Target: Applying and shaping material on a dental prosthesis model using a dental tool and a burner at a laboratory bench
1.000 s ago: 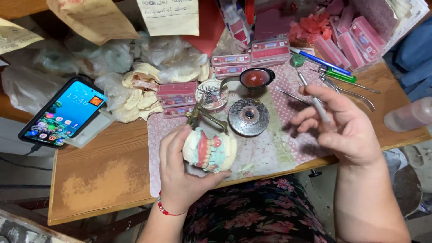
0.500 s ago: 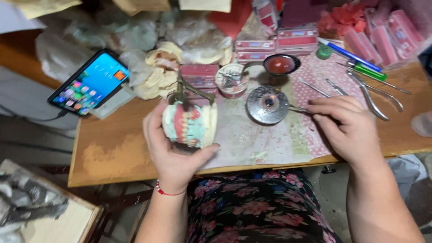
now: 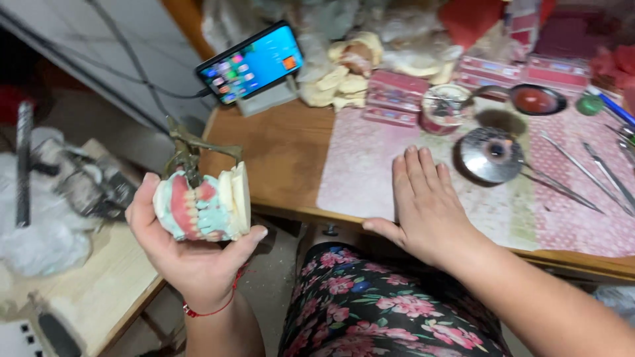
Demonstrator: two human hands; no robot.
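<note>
Denture model (image 3: 202,205), gripped by left hand (image 3: 192,248), moved off-table; right hand (image 3: 426,208) now flat, empty.

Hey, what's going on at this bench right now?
A person holds a set of model teeth on plaster casts, mounted in a metal hinge frame, in the left hand, off the wooden table's edge. The right hand rests flat and empty on the patterned mat. A round metal dish, thin hand tools and a lit phone lie beyond.
</note>
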